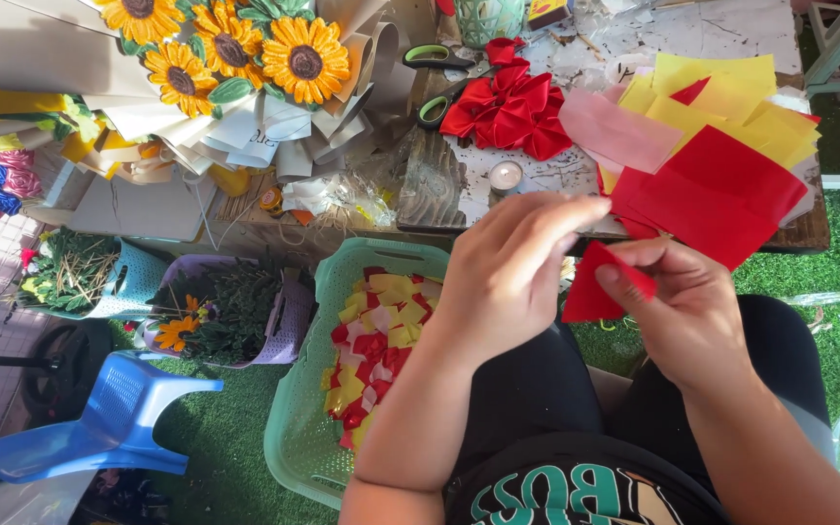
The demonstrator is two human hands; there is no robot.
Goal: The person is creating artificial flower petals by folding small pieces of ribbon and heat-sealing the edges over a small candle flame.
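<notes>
I see both hands raised just in front of the near edge of the worn wooden table, working a small square of red satin fabric. My right hand pinches the piece, thumb on top pressing a folded corner flat, fingers tucked beneath. My left hand has its fingers drawn together, the tips meeting the fabric's upper edge; I cannot tell how firmly it grips.

To fold this well, I judge the edges should be lined up before pressing, with the right thumb holding the crease while the left fingertips draw the free corner across. Satin is slippery, so a tight pinch close to the fold line seems wise.

On the table's right side lies a loose stack of red, yellow and pink fabric squares, and further back a heap of folded red satin petals. Below the near edge, a pale green plastic basket holds folded red and yellow pieces.
</notes>
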